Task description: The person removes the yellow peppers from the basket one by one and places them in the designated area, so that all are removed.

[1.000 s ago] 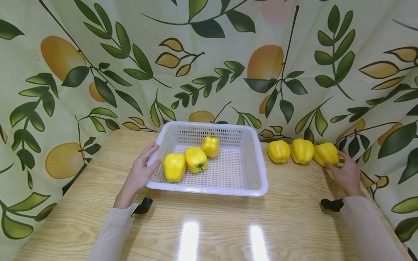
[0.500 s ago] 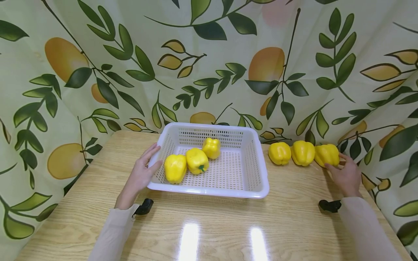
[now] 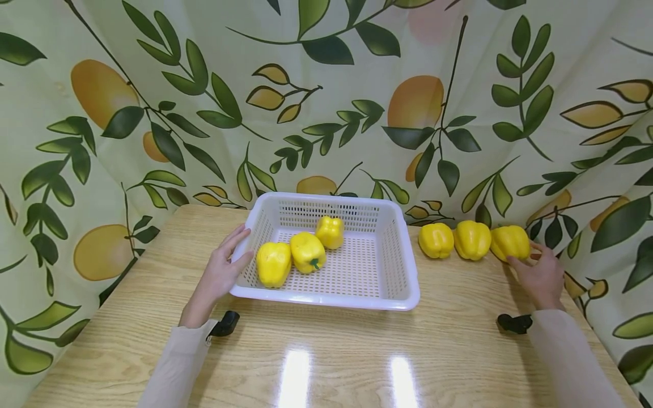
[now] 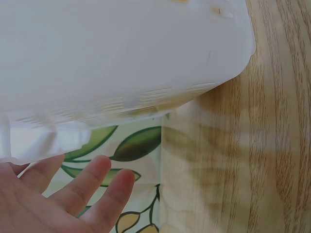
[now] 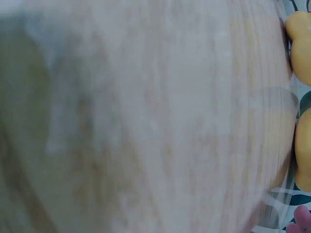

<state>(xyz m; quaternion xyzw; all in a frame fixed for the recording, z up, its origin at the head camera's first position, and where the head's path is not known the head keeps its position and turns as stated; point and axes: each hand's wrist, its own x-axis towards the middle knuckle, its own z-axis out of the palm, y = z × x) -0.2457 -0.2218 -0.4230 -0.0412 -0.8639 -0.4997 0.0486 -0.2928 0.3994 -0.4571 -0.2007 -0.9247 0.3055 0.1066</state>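
My left hand (image 3: 220, 272) rests at the left rim of a white perforated plastic basket (image 3: 326, 298), its fingers fairly straight. In the left wrist view, the fingers (image 4: 114, 196) extend along the outside of the basket wall (image 4: 121, 58). Three yellow bell peppers lie in the basket: one at the left (image 3: 274, 265), one with a green stem (image 3: 308, 252) and one farther back (image 3: 330, 232). My right hand (image 3: 542, 277) holds the rightmost yellow bell pepper (image 3: 510, 242) between thumb and fingers on the table. In the right wrist view, only fingertips (image 5: 302, 218) show.
Two more yellow bell peppers, one nearer the basket (image 3: 436, 240) and one in the middle (image 3: 472, 240), stand in a row with the held one. A leaf-and-fruit patterned curtain (image 3: 347, 85) hangs behind the wooden table (image 3: 347, 362). Black straps sit at both cuffs.
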